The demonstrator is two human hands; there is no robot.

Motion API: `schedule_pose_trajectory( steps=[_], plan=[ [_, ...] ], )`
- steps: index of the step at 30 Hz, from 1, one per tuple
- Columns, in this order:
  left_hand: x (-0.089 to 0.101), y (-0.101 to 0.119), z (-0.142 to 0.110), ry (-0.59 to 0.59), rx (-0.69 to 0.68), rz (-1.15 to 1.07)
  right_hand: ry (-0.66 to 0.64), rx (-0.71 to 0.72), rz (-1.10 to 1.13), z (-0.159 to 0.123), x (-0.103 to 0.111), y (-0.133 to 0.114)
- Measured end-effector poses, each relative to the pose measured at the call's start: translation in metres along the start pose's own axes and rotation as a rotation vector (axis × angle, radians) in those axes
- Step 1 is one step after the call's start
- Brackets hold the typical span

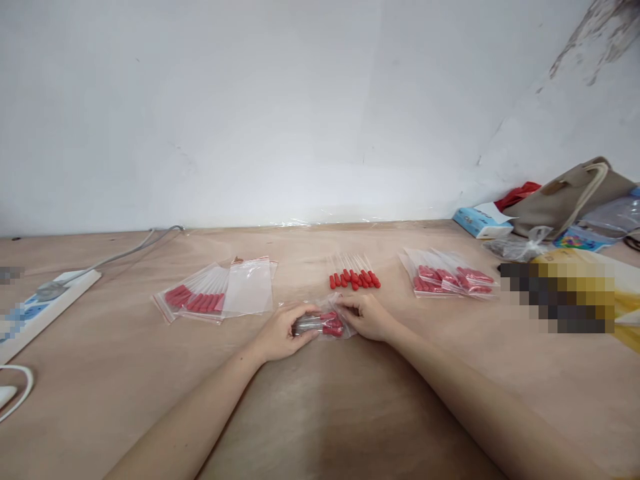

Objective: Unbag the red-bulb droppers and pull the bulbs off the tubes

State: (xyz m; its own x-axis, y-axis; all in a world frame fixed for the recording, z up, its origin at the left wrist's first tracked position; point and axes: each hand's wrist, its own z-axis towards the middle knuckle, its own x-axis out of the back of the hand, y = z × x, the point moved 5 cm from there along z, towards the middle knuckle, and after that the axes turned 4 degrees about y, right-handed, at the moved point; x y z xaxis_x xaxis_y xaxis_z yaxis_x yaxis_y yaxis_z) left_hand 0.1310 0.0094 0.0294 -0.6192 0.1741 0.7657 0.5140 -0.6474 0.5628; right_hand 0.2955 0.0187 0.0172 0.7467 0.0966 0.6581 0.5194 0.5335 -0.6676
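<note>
Both my hands meet at the table's middle on a small clear plastic bag [324, 325] holding several red-capped glass droppers. My left hand [283, 331] grips the bag's left end, fingers curled around it. My right hand [365, 316] pinches the bag's right end. Just beyond the bag lies a loose row of red-capped droppers [354, 278]. To the left sit filled bags of droppers [195, 299] with empty clear zip bags [249, 286] partly over them. To the right lies a pile of filled bags [453, 278].
A white power strip [47, 301] with a grey cable lies at the left edge. At the back right are a blue tissue pack [480, 221], a tan handbag [565, 197], clear plastic wrapping [515, 248] and a yellow item [625, 293]. A white wall stands behind the wooden table [320, 413].
</note>
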Motion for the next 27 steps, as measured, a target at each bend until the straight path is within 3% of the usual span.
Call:
schedule_pose_trajectory(
  steps=[6,11,14,20,27],
  plan=[
    [0.001,-0.005,0.0,0.053,0.02,-0.013,0.081,-0.08,0.168,-0.002,0.004,0.009],
    [0.001,-0.003,0.001,0.055,0.013,-0.007,-0.137,-0.158,0.164,-0.002,-0.002,0.013],
    [0.0,0.0,0.001,0.05,-0.022,-0.011,-0.201,-0.149,0.139,-0.001,-0.001,0.009],
    [0.0,0.0,0.001,0.069,-0.039,0.001,-0.111,-0.168,0.12,-0.001,0.003,-0.005],
    [0.0,-0.002,0.002,0.069,-0.034,-0.002,-0.098,-0.205,0.074,-0.002,0.002,-0.008]
  ],
)
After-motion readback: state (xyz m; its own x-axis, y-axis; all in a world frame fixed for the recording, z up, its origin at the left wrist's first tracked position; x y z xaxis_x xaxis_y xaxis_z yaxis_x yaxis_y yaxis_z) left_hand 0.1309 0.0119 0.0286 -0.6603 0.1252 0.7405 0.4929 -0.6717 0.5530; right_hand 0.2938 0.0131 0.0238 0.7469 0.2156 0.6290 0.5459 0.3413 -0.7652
